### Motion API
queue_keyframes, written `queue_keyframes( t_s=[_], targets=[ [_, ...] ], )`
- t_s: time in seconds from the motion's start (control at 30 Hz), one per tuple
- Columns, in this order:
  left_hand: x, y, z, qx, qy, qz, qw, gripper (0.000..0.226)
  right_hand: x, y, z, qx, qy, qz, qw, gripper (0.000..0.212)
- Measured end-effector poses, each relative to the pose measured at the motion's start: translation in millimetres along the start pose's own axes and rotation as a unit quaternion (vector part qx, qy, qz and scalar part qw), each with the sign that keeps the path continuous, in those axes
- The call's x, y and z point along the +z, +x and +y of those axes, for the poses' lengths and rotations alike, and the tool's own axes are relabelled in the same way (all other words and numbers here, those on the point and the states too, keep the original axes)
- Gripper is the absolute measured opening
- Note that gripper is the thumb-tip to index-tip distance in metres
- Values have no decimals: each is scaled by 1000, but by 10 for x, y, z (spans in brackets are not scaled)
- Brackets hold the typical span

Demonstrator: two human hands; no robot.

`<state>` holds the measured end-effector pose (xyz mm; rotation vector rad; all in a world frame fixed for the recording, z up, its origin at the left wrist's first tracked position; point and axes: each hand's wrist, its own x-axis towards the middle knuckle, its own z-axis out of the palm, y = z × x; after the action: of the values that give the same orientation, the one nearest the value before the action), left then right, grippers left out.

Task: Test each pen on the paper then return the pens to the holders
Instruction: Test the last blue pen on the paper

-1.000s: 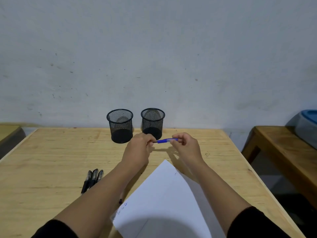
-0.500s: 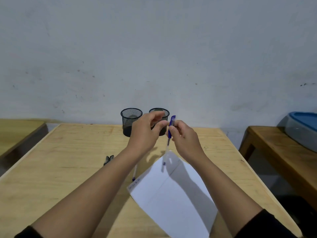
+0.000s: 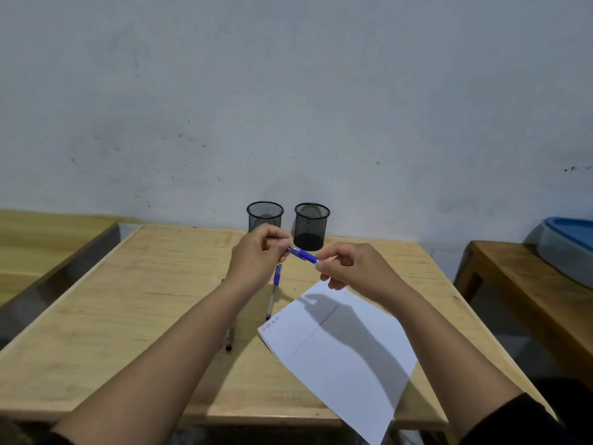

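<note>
Blue pen (image 3: 303, 255) sits just above the middle of the frame, held level between both hands over the desk (image 3: 128, 300). The left hand (image 3: 256, 261) pinches one end with curled fingers and the right hand (image 3: 349, 268) pinches the other. Half a second ago the same pen stood nearly upright in the right hand with the left hand opened beside it; now it has swung back to lie across between them. That reads as capping or uncapping, though which one I cannot tell.

Below the hands a second blue pen (image 3: 274, 292) lies on the desk, its tip just beside the upper left corner of the paper (image 3: 337, 348), where a few small scribbles (image 3: 270, 322) show. A dark pen (image 3: 229, 338) lies further left, partly hidden by the left forearm.

Both mesh holders (image 3: 265, 216) (image 3: 312, 224) stand behind the hands with no pens in them, so returning has not begun.
</note>
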<state>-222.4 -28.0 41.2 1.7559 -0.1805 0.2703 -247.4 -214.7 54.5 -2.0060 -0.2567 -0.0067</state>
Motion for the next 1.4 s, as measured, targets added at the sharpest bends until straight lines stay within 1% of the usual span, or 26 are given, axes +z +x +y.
queue_keyframes(
  t_s=[0.07,0.13,0.2,0.33,0.4,0.53,0.57,0.6,0.67,0.7,0.73,0.83,0.9,0.93,1.03,1.13,1.27,1.4],
  targets=[
    [-81,-1,-84,-32,-30,32,999,22,-37,-30,25,25,115,-5,993,14],
    [-116,-19,-158,-64,-61,40,995,21,-12,-50,53,39,234,10,971,14],
    [-89,-58,-207,-82,-80,28,993,19,112,-61,76,43,287,27,957,12],
    [48,-145,-225,-71,-88,-20,993,13,425,-49,100,36,311,50,948,5],
    [52,-160,-229,-58,-90,-28,994,14,488,-33,110,23,312,73,947,3],
    [9,-121,-198,-74,-85,-54,992,18,578,-30,120,-20,271,97,958,11],
    [-50,-86,-200,-80,-78,-39,993,19,555,-36,127,-26,277,112,954,13],
    [-162,-36,-226,-92,-69,1,993,18,487,-42,143,-27,296,135,945,16],
    [-517,44,-310,-126,-43,111,985,12,223,-72,212,-27,331,183,925,21],
    [-683,60,-336,-132,-18,140,981,11,83,-86,256,-22,335,198,921,21],
    [-779,51,-355,-127,17,135,982,11,-4,-106,305,-13,332,200,922,20],
    [-624,-5,-386,-99,130,38,986,8,81,-105,420,18,302,149,941,15],
    [-395,-41,-424,-85,199,-22,976,12,239,-89,469,39,289,114,950,12],
    [-316,-42,-459,-85,230,-40,969,12,286,-88,488,49,287,106,951,11],
    [-211,-11,-546,-109,300,-79,944,14,325,-96,563,70,291,107,948,10],
    [-162,44,-548,-120,349,-117,922,18,324,-87,605,80,305,106,943,10],
    [-112,144,-505,-135,422,-179,879,23,321,-65,627,91,304,100,943,11],
    [-79,194,-532,-144,443,-201,861,26,354,-39,647,102,304,92,943,15]
  ],
)
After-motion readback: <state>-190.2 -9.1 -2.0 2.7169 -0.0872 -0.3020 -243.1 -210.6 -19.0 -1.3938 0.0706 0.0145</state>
